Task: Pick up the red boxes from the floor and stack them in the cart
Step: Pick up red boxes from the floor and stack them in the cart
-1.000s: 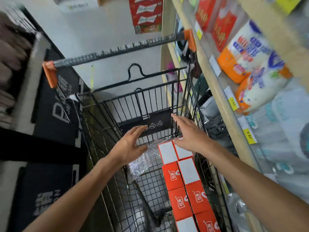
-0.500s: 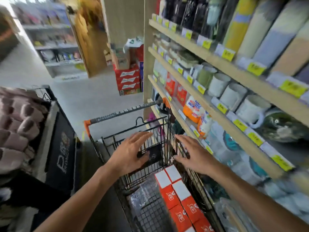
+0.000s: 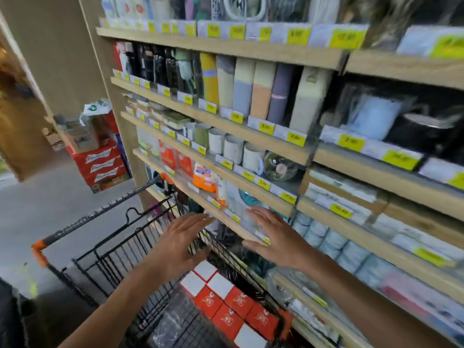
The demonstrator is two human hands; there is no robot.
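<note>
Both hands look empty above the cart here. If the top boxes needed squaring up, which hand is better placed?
Probably the left hand: it hangs open directly above the red boxes in the cart. The right hand, also open, is out over the cart's side, in front of the shelf edge.

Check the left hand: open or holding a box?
Open: left hand hovers with straight fingers above the red boxes, holding nothing.

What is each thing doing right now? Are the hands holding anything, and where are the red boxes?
Left hand: open, fingers straight, holding nothing, above the cart.
Right hand: open, fingers spread, holding nothing.
Red boxes: packed side by side in rows inside the cart.
Cart: standing beside the shelves, partly filled.
White mugs: upright in a row on a shelf.
</note>
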